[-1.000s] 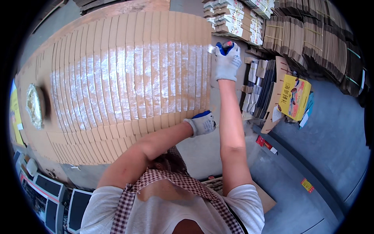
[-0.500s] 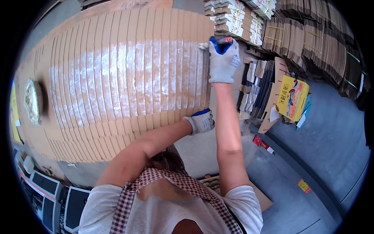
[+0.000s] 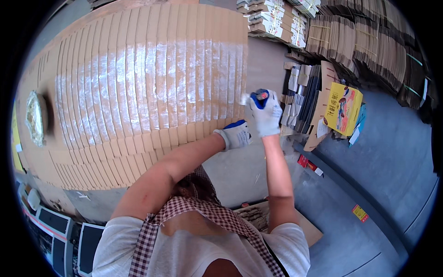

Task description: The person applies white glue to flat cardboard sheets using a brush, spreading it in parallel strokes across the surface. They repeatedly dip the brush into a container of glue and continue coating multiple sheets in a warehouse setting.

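Observation:
Overlapping brown cardboard sheets [image 3: 184, 92] fan across the table in long strips, their middle band smeared with whitish, shiny glue. My right hand [image 3: 266, 115], in a grey-white glove with a blue palm, is closed around the dark, red-tipped handle of a brush [image 3: 261, 96]. Pale, blurred bristles point left, just off the right edge of the sheets. My left hand [image 3: 237, 135], gloved alike, is closed at the near right corner of the cardboard; its fingertips are partly hidden.
A roll of tape [image 3: 36, 117] stands on the sheets at far left. To the right are folded dark cartons [image 3: 302, 97], a yellow printed box [image 3: 344, 110] and bundled cardboard stacks [image 3: 364, 44]. White printed cartons [image 3: 272, 21] are piled at the back. Black-topped crates [image 3: 55, 226] stand at lower left.
My right hand has drawn the brush toward me, from the far end of the sheets' right edge to the near part. My left hand stays at the near corner.

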Available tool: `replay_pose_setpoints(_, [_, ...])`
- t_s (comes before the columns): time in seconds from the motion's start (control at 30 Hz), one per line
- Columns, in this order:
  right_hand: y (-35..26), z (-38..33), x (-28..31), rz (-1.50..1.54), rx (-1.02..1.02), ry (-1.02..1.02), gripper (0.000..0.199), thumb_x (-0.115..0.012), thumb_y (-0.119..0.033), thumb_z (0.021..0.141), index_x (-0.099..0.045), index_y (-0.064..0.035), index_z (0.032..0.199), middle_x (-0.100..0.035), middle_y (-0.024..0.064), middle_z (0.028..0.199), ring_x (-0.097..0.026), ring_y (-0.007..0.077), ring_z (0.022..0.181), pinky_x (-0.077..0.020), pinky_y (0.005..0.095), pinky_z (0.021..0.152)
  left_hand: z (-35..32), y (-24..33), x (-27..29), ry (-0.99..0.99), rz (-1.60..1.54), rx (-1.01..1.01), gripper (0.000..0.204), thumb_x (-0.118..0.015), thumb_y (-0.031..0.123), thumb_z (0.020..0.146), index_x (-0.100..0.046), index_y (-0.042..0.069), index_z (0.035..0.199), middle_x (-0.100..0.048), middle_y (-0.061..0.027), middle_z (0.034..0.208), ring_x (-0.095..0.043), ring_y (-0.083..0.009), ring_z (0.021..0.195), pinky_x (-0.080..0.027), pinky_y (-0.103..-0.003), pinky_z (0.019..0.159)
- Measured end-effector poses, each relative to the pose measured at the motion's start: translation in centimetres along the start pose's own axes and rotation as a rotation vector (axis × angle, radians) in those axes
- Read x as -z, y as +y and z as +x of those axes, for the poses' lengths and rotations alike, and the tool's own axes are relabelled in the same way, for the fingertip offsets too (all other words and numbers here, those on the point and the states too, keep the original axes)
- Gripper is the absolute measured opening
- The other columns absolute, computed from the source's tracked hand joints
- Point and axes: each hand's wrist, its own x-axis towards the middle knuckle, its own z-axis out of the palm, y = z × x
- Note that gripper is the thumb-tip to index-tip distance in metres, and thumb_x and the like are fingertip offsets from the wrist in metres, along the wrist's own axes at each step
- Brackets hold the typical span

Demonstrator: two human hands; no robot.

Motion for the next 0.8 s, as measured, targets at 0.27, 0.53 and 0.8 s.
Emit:
replay_pose_setpoints(0.27, [-0.4, -4.1, -0.2, 0.077, -0.025, -0.078, 0.035, -0.077, -0.022, 0.078, -0.062, -0.0068, 0.106, -0.062, 0.0143, 0.102, -0.064, 0.0358, 0.093, -0.0513, 0.0398, 0.081, 0.8, -0.7, -3.4, 0.589, 0.066, 0.051, 0.019, -0.052, 0.018, 0.086, -0.07, 0.016, 0.092, -0.068, -0.0036, 0.097, -0.062, -0.0227, 0.085, -0.044, -0.037, 0.075])
replay_pose_setpoints(0.53, [0.8, -5.7, 0.5, 0.086, 0.05, -0.001, 0.035, -0.075, -0.021, 0.079, -0.061, -0.0068, 0.108, -0.061, 0.0138, 0.105, -0.063, 0.0351, 0.094, -0.0512, 0.0406, 0.081, 0.6, -0.7, -3.3, 0.523, 0.065, 0.014, 0.016, -0.052, 0.017, 0.086, -0.068, 0.016, 0.085, -0.067, -0.0049, 0.086, -0.062, -0.022, 0.078, -0.044, -0.037, 0.075])
replay_pose_setpoints(0.8, [-0.1, -5.0, 3.3, 0.183, -0.006, 0.218, 0.033, -0.074, -0.01, 0.079, -0.062, -0.0028, 0.108, -0.064, 0.0125, 0.106, -0.064, 0.0283, 0.094, -0.0503, 0.0356, 0.086, -0.4, -0.1, -2.7, 0.2, 0.03, -0.11, 0.012, -0.056, 0.023, 0.081, -0.066, 0.019, 0.075, -0.066, 0.0, 0.077, -0.062, -0.0223, 0.074, -0.042, -0.041, 0.076])
